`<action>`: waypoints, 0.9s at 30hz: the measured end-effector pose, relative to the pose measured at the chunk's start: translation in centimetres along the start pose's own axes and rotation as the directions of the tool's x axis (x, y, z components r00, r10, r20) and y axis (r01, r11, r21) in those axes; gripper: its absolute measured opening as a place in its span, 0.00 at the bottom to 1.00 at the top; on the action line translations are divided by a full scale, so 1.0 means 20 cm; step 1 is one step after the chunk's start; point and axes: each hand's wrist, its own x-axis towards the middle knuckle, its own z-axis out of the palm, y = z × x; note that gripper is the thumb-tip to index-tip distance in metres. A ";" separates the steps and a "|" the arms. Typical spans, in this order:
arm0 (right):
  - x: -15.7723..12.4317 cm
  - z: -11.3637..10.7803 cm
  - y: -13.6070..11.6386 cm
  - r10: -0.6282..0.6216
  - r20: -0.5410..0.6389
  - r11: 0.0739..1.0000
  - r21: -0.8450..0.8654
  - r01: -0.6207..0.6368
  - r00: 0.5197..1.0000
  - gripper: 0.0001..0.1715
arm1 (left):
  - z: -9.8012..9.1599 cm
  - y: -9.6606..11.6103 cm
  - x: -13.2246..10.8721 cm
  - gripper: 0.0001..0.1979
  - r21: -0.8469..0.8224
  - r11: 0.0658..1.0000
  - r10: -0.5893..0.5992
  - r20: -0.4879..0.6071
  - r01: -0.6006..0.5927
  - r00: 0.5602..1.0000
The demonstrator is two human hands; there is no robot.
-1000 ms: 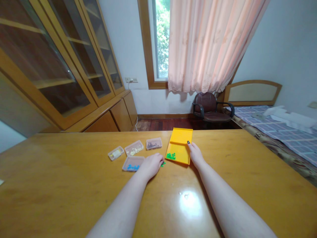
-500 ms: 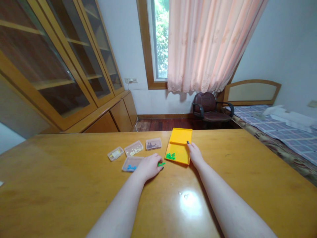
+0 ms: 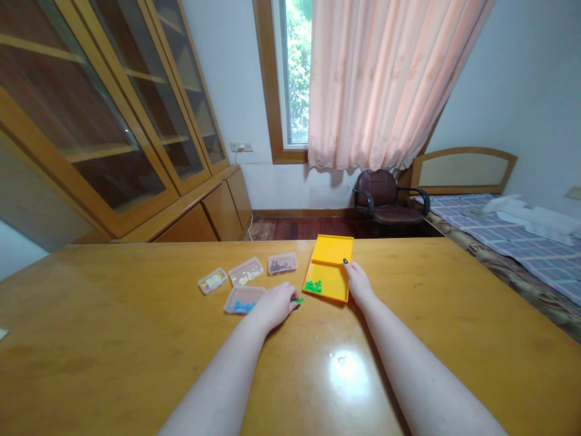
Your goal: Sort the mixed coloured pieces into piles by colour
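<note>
My left hand (image 3: 280,300) rests low over the table with its fingers curled around small green pieces (image 3: 299,300), partly hidden by the fingertips. Just to the right lies an open yellow box (image 3: 333,280) with a raised bar across it. More green pieces (image 3: 313,286) are heaped in its near left corner. My right hand (image 3: 359,283) grips the box's right side, the thumb over the rim. Under my left wrist's far side is a clear tray (image 3: 231,300) of blue pieces, partly covered by the hand.
Further clear trays stand on the wooden table (image 3: 136,339): one with dark pieces (image 3: 281,265), one with cream pieces (image 3: 247,277), and a smaller one with yellow pieces (image 3: 212,281). Beyond the table's far edge are a chair (image 3: 381,194) and a bed (image 3: 521,224).
My left fingers have closed a little more over the green pieces, and less green shows beside them. My right hand and the yellow box stay put; the view has shifted slightly.
</note>
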 end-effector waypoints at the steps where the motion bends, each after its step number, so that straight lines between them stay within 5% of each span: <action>1: 0.00 0.00 0.00 0.003 0.001 1.000 0.003 -0.003 1.000 0.25 | 0.00 0.00 0.00 0.07 -0.003 1.000 0.001 -0.002 -0.001 1.000; 27: 0.00 0.00 0.00 0.010 0.011 1.000 0.023 -0.010 1.000 0.23 | 0.00 -0.02 0.01 0.04 -0.072 0.995 0.066 -0.038 -0.069 0.997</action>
